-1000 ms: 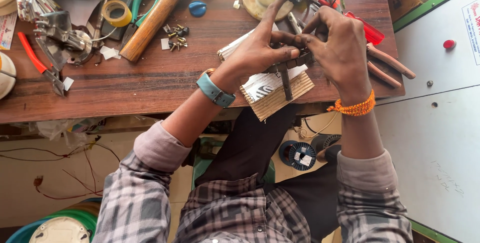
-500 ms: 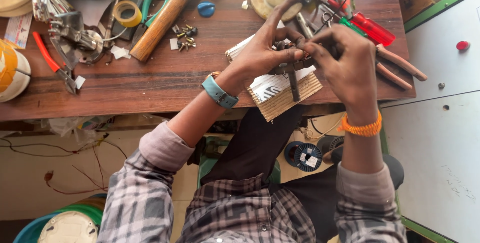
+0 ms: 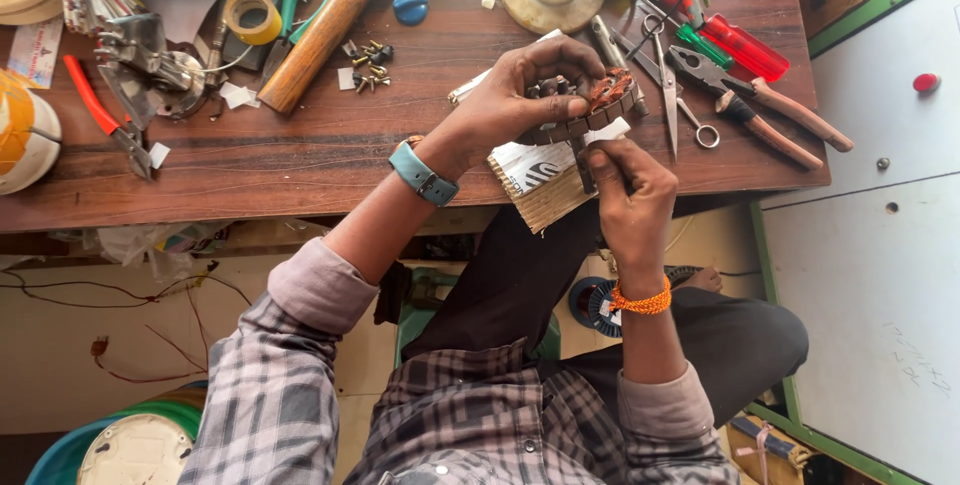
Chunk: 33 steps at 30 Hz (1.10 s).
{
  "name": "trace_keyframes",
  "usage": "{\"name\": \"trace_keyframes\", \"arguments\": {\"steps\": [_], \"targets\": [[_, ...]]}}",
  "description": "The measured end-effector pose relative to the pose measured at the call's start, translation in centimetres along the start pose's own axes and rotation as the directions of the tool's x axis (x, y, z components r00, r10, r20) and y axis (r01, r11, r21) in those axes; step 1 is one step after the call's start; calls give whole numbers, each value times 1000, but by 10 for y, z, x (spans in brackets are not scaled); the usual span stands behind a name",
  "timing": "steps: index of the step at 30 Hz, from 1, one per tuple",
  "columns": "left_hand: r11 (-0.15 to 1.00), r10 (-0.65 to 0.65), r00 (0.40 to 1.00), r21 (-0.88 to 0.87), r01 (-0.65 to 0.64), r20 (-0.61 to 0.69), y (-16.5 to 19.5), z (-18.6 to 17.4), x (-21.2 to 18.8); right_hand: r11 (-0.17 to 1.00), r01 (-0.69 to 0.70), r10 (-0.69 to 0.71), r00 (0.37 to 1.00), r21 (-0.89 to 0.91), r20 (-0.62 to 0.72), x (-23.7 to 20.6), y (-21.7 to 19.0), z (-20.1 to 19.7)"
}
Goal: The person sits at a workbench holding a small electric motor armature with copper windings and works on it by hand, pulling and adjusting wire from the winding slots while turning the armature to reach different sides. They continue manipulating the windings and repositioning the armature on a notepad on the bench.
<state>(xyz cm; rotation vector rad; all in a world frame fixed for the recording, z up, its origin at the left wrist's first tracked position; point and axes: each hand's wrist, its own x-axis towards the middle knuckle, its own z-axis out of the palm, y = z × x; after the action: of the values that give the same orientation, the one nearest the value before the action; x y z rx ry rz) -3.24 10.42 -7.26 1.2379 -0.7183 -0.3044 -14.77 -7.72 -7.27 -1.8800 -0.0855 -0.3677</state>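
Note:
My left hand (image 3: 515, 95) grips a small round motor stator (image 3: 598, 105) with copper winding, just above the front edge of the wooden bench (image 3: 300, 155). A blue watch is on that wrist. My right hand (image 3: 625, 185), with an orange thread band at the wrist, sits just below the stator. Its fingertips pinch a thin dark tool (image 3: 583, 173) that points up at the stator beside a white paper slip (image 3: 612, 131). A block of stacked paper strips (image 3: 540, 195) lies under both hands at the bench edge.
On the bench lie a wooden-handled hammer (image 3: 320, 30), a tape roll (image 3: 250, 15), loose screws (image 3: 366, 60), scissors (image 3: 667, 80), pliers (image 3: 765, 110), red screwdrivers (image 3: 735, 43) and red-handled cutters (image 3: 100, 115). A white cabinet (image 3: 880, 265) stands to the right.
My right hand has dropped from beside the stator's top to below it, now pinching the thin tool from underneath. My left hand keeps hold of the stator.

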Motion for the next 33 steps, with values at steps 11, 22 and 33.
{"name": "trace_keyframes", "arguments": {"steps": [11,22,33], "targets": [[993,-50,999,-112,49,-4,-4,-3,-16,1000,22,-22,1000,11,0,-13,1,12],[971,31,999,237,-20,-42,2,0,-24,998,-26,22,997,-57,-74,-6,1,11],[386,472,866,922,-35,-164,3,70,-18,991,72,-84,991,-114,-107,15,15,-27]]}}
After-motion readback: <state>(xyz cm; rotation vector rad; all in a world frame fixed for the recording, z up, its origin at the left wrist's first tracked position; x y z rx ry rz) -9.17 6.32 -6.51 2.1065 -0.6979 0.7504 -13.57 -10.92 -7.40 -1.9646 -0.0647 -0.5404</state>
